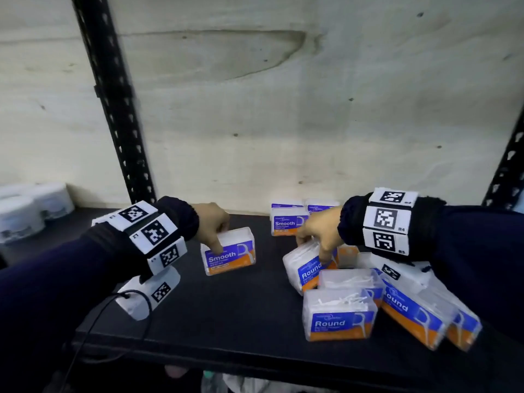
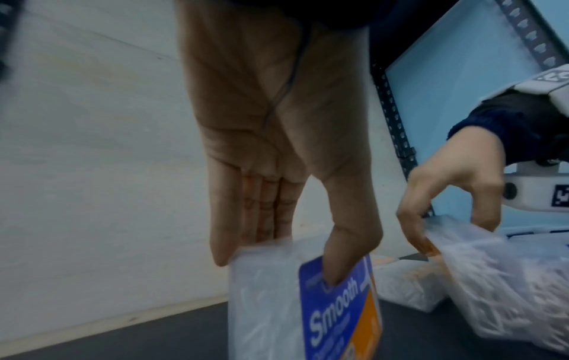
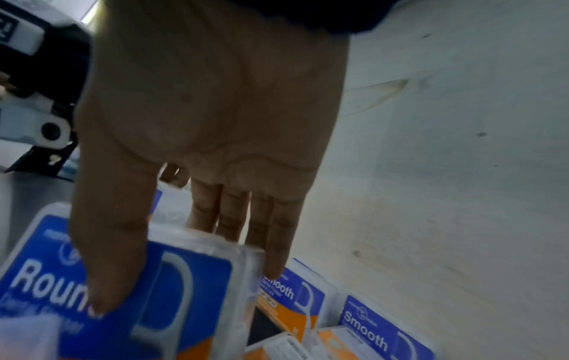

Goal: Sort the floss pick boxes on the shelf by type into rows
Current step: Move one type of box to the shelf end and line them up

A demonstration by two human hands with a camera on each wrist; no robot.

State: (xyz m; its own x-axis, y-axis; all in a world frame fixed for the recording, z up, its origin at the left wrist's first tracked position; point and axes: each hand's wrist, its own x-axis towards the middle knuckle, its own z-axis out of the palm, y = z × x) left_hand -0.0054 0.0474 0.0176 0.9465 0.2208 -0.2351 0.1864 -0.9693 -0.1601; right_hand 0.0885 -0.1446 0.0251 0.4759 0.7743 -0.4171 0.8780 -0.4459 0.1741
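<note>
My left hand (image 1: 212, 229) pinches a clear "Smooth" floss pick box (image 1: 229, 255) by its top, thumb on the blue label (image 2: 335, 304) and fingers behind; the box stands upright on the black shelf (image 1: 226, 313). My right hand (image 1: 317, 236) grips a tilted "Round" box (image 1: 304, 268), thumb on its label (image 3: 129, 287) and fingers behind it. Two "Smooth" boxes (image 1: 286, 222) stand at the back by the wall. Several "Round" boxes (image 1: 338, 316) lie crowded at the front right under my right wrist.
Black perforated shelf posts (image 1: 113, 109) rise at the back left and far right. A pale wooden wall (image 1: 283, 109) closes the back. White round tubs (image 1: 31, 208) sit beyond the left post. A cable (image 1: 93, 321) hangs from my left wrist over the shelf's front edge.
</note>
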